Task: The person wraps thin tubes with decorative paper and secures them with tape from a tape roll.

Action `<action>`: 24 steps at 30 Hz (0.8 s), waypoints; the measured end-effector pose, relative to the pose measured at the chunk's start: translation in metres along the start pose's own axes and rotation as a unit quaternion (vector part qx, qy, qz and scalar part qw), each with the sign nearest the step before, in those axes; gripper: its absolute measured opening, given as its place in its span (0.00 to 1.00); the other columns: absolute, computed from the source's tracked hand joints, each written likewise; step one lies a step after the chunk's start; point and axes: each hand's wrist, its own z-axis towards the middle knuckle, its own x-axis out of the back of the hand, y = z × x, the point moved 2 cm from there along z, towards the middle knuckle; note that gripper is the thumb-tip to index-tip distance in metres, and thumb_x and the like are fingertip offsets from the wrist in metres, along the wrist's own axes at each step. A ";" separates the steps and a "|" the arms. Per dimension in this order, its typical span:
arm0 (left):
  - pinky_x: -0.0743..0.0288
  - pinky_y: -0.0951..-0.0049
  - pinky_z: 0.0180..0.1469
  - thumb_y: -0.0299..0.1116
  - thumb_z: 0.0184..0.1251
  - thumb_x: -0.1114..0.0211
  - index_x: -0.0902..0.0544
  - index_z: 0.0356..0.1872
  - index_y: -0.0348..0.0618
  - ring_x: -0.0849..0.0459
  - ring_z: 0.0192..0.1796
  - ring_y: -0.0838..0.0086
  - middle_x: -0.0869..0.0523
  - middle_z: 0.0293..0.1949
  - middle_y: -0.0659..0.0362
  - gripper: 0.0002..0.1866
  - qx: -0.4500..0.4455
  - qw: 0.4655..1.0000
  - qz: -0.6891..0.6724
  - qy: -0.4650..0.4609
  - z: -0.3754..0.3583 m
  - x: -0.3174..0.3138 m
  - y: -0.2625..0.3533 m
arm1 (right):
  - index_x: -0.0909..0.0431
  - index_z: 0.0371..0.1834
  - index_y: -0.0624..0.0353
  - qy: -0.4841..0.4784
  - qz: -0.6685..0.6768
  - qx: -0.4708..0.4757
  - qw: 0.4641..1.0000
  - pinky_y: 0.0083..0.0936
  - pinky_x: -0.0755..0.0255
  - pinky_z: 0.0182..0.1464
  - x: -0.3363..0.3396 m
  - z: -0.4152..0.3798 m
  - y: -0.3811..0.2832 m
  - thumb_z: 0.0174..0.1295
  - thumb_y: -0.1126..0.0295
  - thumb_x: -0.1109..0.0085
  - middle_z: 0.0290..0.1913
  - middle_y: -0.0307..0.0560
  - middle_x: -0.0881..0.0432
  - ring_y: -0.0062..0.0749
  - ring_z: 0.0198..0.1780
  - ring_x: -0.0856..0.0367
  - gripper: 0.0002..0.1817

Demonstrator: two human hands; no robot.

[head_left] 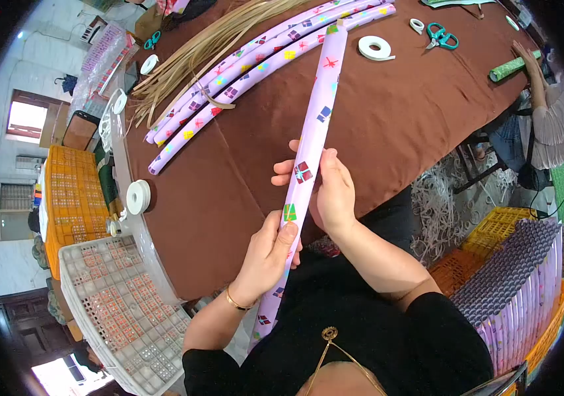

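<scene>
A long roll of lilac wrapping paper (313, 125), printed with coloured gift boxes, slants from my lap up over the table. My left hand (270, 251) is closed round its lower part, thumb on top. Higher up, my right hand (336, 191) wraps round the same roll, its fingers passing behind and showing on the far side. The roll's top end lies near several similar lilac rolls (255, 76) on the brown tablecloth (387, 125). Beside those is a bundle of tan flat strips (206, 49), one strip curling over the rolls.
White tape rolls (364, 47) and teal-handled scissors (441, 38) lie at the far side; another tape roll (138, 197) sits at the left edge. A co-worker's hand (526, 56) rests on a green roll (509, 69). Crates (70, 254) flank the table; paper shreds (433, 211) cover the floor.
</scene>
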 end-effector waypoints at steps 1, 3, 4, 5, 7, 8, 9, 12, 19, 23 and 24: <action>0.25 0.77 0.29 0.43 0.81 0.50 0.30 0.53 0.36 0.21 0.25 0.79 0.19 0.28 0.59 0.18 -0.001 1.000 0.004 0.001 0.001 0.000 0.000 | 0.37 0.68 0.67 -0.005 0.036 -0.013 0.999 0.35 0.22 0.51 0.000 0.000 0.001 0.80 0.56 0.64 0.46 0.62 0.17 0.44 0.45 0.14 0.26; 0.25 0.77 0.29 0.44 0.81 0.50 0.29 0.53 0.36 0.21 0.25 0.79 0.19 0.28 0.60 0.18 0.000 1.000 0.008 0.002 0.001 0.000 0.000 | 0.38 0.69 0.67 0.003 -0.024 -0.011 1.000 0.36 0.23 0.53 -0.006 -0.002 -0.001 0.79 0.56 0.62 0.47 0.62 0.17 0.45 0.46 0.14 0.26; 0.25 0.77 0.29 0.44 0.81 0.51 0.29 0.53 0.36 0.21 0.25 0.79 0.19 0.28 0.60 0.18 -0.003 1.000 0.012 0.003 0.001 0.000 0.001 | 0.38 0.70 0.67 0.011 -0.083 -0.009 0.996 0.37 0.23 0.55 -0.008 -0.004 -0.003 0.79 0.57 0.60 0.47 0.62 0.17 0.45 0.47 0.15 0.26; 0.25 0.77 0.29 0.44 0.81 0.51 0.29 0.53 0.36 0.21 0.25 0.80 0.19 0.28 0.60 0.18 -0.007 1.000 0.015 0.003 0.002 -0.001 0.002 | 0.38 0.70 0.67 0.011 -0.083 -0.009 0.996 0.37 0.23 0.55 -0.008 -0.005 -0.003 0.79 0.57 0.60 0.47 0.62 0.17 0.45 0.47 0.15 0.26; 0.25 0.77 0.29 0.44 0.81 0.51 0.29 0.53 0.36 0.21 0.25 0.80 0.19 0.28 0.60 0.18 -0.004 1.000 -0.001 -0.005 0.002 0.002 -0.003 | 0.40 0.71 0.65 -0.009 -0.104 -0.006 0.995 0.38 0.24 0.56 -0.009 -0.006 -0.005 0.78 0.59 0.58 0.50 0.62 0.18 0.47 0.49 0.15 0.27; 0.25 0.76 0.29 0.44 0.81 0.51 0.29 0.53 0.37 0.21 0.25 0.80 0.19 0.28 0.60 0.18 -0.001 1.000 -0.018 -0.012 0.002 0.003 -0.005 | 0.40 0.71 0.65 -0.010 -0.104 -0.005 0.995 0.38 0.24 0.56 -0.007 -0.006 -0.005 0.78 0.59 0.58 0.50 0.62 0.18 0.47 0.49 0.15 0.27; 0.25 0.76 0.29 0.44 0.81 0.51 0.29 0.53 0.37 0.21 0.25 0.80 0.19 0.28 0.60 0.18 -0.003 1.000 -0.017 -0.012 0.002 0.004 -0.003 | 0.40 0.71 0.65 -0.021 -0.068 -0.007 0.997 0.39 0.24 0.57 -0.004 -0.006 -0.004 0.78 0.58 0.58 0.51 0.62 0.18 0.47 0.51 0.15 0.26; 0.25 0.78 0.29 0.46 0.82 0.53 0.29 0.52 0.39 0.22 0.25 0.81 0.20 0.29 0.61 0.19 0.005 1.000 0.013 -0.004 -0.001 0.004 -0.002 | 0.40 0.70 0.65 -0.017 -0.014 0.018 1.000 0.39 0.23 0.58 0.008 0.005 -0.006 0.78 0.58 0.60 0.54 0.63 0.19 0.48 0.52 0.16 0.26; 0.26 0.76 0.28 0.43 0.81 0.52 0.29 0.54 0.35 0.20 0.25 0.79 0.20 0.27 0.60 0.19 -0.044 0.991 0.120 0.031 -0.002 -0.008 -0.001 | 0.36 0.63 0.66 0.093 -0.114 0.082 0.986 0.32 0.17 0.41 -0.007 0.026 -0.029 0.78 0.51 0.60 0.42 0.55 0.17 0.36 0.37 0.15 0.27; 0.26 0.76 0.28 0.44 0.81 0.51 0.29 0.54 0.35 0.21 0.25 0.79 0.20 0.27 0.60 0.19 -0.031 0.997 0.067 -0.001 -0.001 -0.009 -0.008 | 0.31 0.58 0.66 0.109 -0.147 0.067 0.981 0.26 0.22 0.33 -0.010 0.025 -0.034 0.79 0.51 0.65 0.31 0.46 0.20 0.27 0.27 0.21 0.26; 0.26 0.76 0.28 0.44 0.81 0.51 0.29 0.54 0.35 0.21 0.25 0.79 0.20 0.27 0.60 0.19 -0.027 0.998 0.065 -0.002 -0.001 -0.008 -0.009 | 0.31 0.58 0.66 0.117 -0.145 0.054 0.981 0.26 0.22 0.34 -0.009 0.024 -0.034 0.79 0.51 0.67 0.31 0.46 0.20 0.27 0.27 0.20 0.27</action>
